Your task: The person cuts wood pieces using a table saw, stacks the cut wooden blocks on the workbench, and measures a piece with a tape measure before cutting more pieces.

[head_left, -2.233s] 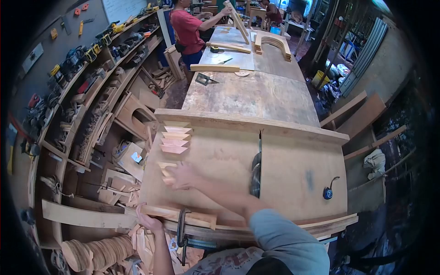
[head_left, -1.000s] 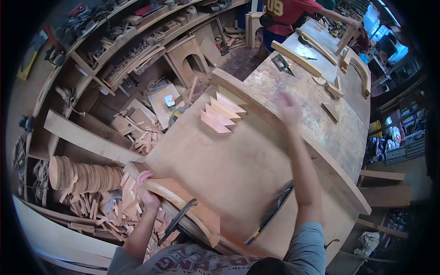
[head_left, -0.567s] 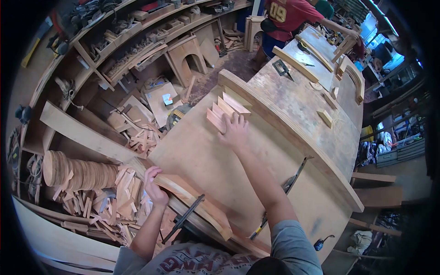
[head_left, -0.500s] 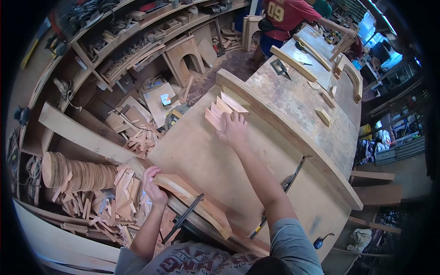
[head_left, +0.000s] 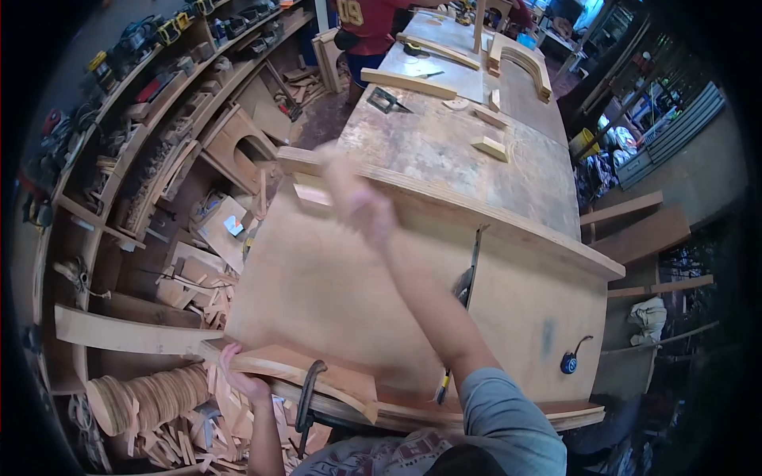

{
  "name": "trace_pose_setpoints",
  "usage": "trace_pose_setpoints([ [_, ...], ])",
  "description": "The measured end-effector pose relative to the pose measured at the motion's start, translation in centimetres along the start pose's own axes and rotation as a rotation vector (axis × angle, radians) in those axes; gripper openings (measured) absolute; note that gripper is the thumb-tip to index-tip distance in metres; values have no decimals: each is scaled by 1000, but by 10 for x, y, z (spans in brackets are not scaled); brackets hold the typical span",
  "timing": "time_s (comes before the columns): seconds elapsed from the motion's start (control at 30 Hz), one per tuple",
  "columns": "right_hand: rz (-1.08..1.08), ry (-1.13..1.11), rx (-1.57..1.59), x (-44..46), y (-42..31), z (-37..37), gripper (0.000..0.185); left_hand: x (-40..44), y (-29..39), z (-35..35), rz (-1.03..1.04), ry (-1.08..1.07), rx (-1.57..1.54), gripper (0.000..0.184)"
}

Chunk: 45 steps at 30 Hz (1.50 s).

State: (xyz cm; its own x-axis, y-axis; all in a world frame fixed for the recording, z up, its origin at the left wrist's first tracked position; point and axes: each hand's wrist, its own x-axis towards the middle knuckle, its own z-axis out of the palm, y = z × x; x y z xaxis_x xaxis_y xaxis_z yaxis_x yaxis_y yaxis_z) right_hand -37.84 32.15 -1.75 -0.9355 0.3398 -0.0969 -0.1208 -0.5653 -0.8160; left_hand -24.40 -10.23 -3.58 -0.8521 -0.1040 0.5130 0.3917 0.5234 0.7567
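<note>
My right hand [head_left: 373, 217], blurred by motion, is closed round a bundle of pale wood pieces [head_left: 340, 170] near the raised back board [head_left: 444, 205]. One pale wood piece [head_left: 314, 197] lies by that board's left end. My left hand [head_left: 246, 378] has its fingers hooked over the bench's front left edge, beside a curved wooden piece [head_left: 317, 371]. A black clamp [head_left: 308, 397] crosses the curved piece at the front edge. Behind my right forearm, a dark saw blade [head_left: 464, 285] shows in the plywood top [head_left: 349, 293].
A blue tape measure [head_left: 569, 362] lies on the right. Beyond the back board, a long worktable [head_left: 429, 155] holds small blocks, a square and curved parts. A person in red [head_left: 369, 28] stands at its left. Offcuts [head_left: 178, 440] and stacked discs [head_left: 151, 397] lie lower left.
The view has turned back toward the right. My right hand has lifted several wood pieces from the row by the back board; one remains there. My left hand stays at the front edge.
</note>
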Motion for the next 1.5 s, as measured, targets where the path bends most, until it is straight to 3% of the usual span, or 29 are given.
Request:
trace_pose_setpoints([
  [0.03,-49,68,268,8,-34,-18,53,-1,0,0,-2,-8,1,41],
  [0.1,-131,70,490,36,-91,-64,42,-1,1,1,-13,1,1,40],
  [0.2,-276,597,451,66,-143,-111,42,-4,-9,4,-11,44,-11,37],
  [0.33,-299,692,183,113,-188,-198,38,-2,-5,5,-23,65,-11,35],
  [0.4,-412,408,67,147,-214,-255,32,-2,-2,1,-28,12,0,36],
  [0.43,-403,391,68,146,-224,-253,32,-2,-1,2,-33,28,9,36],
  [0.53,-296,534,-19,129,-223,-261,39,1,0,-1,-16,2,45,38],
  [0.6,-163,584,-411,147,-183,-299,50,-1,1,0,-40,-1,19,41],
  [0.63,-249,598,-715,131,-165,-268,50,0,3,0,-47,-1,23,44],
  [0.67,-589,584,-730,149,-120,-277,37,0,0,0,-52,1,30,44],
  [0.7,-667,620,-936,129,-103,-224,29,-2,-5,1,-37,2,13,44],
  [0.77,-754,469,-1098,65,-75,-93,24,1,1,1,-25,2,-10,44],
  [0.83,-714,59,-1327,44,-32,-42,21,3,7,0,-39,7,17,44],
  [0.9,-839,-131,-1536,48,10,-16,44,7,13,-1,-36,-19,48,45],
  [0.93,-848,-139,-1531,54,24,-9,44,7,16,-2,-35,-8,50,45],
  [1.03,-424,-157,-1884,72,49,9,96,8,19,0,-84,-1,-1,47],
  [1.13,-301,-41,-1945,73,57,35,94,6,20,-1,-71,9,9,50],
  [1.27,-130,-86,-1960,82,57,35,85,5,18,-1,-85,-3,0,50],
  [1.33,-149,-53,-1824,78,75,30,76,6,15,1,-63,-27,-15,51],
  [1.4,58,-112,-1680,55,62,42,69,3,13,3,-89,30,-56,49],
  [1.43,59,-79,-1681,38,56,42,69,4,12,3,-77,30,-58,46],
  [1.5,507,-11,-364,13,46,40,64,3,8,2,-52,16,-66,45],
])
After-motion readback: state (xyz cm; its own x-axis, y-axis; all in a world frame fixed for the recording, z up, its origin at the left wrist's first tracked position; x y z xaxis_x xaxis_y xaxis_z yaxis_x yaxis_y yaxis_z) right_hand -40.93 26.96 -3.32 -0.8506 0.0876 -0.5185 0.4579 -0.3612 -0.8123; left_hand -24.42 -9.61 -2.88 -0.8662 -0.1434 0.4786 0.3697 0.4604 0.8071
